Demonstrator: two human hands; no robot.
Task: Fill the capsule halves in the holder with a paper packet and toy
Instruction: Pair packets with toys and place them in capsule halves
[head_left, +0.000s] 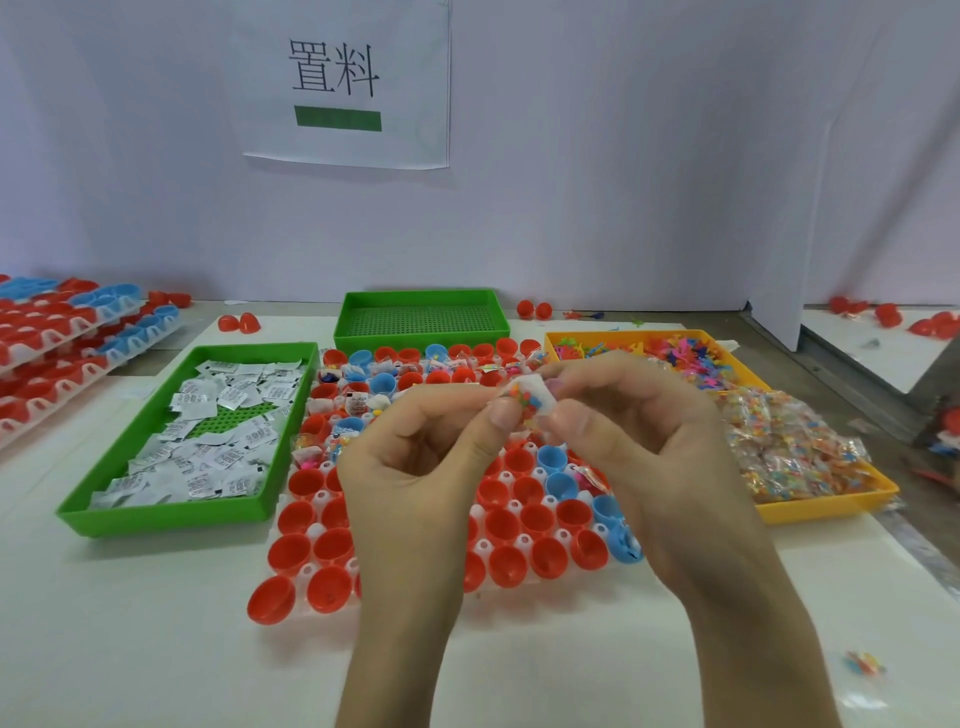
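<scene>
A white paper packet and a small bag of coloured toy pieces are pinched together by the fingertips of the left hand and right hand, above the holder of red and blue capsule halves on the surface. Loose packets are held in the green tray at the left, toy bags in the yellow tray at the right.

Holder boxed: green tray left, yellow tray right, far tray behind; front open.
</scene>
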